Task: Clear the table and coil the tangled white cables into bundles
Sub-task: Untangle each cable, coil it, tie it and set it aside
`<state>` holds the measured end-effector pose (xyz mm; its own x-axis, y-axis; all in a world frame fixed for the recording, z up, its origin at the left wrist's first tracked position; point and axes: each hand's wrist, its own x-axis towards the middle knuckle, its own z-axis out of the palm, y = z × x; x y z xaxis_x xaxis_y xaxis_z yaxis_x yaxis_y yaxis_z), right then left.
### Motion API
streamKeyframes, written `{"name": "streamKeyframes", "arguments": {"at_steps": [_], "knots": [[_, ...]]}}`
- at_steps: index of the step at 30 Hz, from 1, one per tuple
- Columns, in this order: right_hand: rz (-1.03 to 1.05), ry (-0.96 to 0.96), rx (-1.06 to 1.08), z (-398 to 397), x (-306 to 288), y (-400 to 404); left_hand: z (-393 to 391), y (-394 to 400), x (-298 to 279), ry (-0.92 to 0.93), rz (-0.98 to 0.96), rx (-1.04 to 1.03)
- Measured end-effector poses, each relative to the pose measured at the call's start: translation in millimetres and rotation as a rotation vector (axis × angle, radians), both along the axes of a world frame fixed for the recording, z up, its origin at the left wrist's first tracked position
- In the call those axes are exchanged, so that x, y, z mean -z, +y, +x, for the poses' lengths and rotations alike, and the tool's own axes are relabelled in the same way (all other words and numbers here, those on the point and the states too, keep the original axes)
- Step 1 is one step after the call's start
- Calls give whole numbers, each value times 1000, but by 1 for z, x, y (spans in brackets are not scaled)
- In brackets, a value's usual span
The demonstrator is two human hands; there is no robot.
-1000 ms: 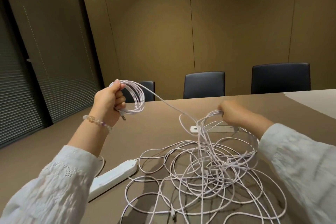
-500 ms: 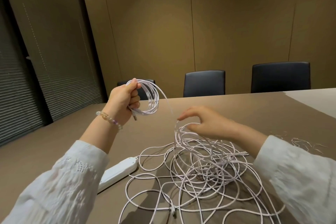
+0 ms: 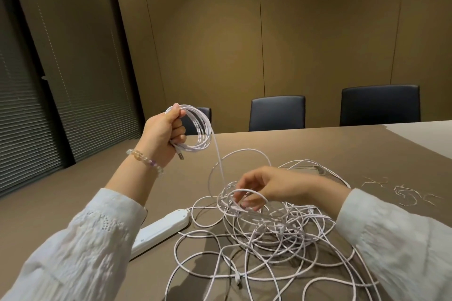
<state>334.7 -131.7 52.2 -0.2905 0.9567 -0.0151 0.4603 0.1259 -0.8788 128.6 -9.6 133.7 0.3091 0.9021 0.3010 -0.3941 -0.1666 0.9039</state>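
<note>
The left hand is raised above the worktop. Its grip is curled tight round a coil of white cable made of several loops. A plug end hangs below the fist. One strand runs from the coil down to the tangle.

The right hand is low over the top of the tangle, palm down. Its fingers are bent down and reach through a raised loop of cable. The grip is neither fully spread nor pressed together; whether it pinches a strand cannot be told, as the fingertips are blurred.

The tangle lies on the worktop in front of the person, under and to the near side of the right hand. Loose loops spread toward the near edge. A connector lies among the near loops.

A white power strip lies on the worktop, just left of the tangle and partly under the left sleeve. Thin ties lie scattered on the worktop at far right, apart from the tangle.

A bead bracelet sits on the left wrist. Three dark chairs stand behind the far edge.
</note>
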Motion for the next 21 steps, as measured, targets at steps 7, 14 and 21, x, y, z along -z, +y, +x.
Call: {"name": "streamKeyframes", "arguments": {"at_steps": [7,14,21], "knots": [[58,-29,15,-5,-1,-3,-6,1,-1,11,28,-14],[539,-104,500,19,-44,-3,-13,-3,1,86,93,-9],[818,78,634,44,-83,-18,-7,-12,-1,189,97,92]]}}
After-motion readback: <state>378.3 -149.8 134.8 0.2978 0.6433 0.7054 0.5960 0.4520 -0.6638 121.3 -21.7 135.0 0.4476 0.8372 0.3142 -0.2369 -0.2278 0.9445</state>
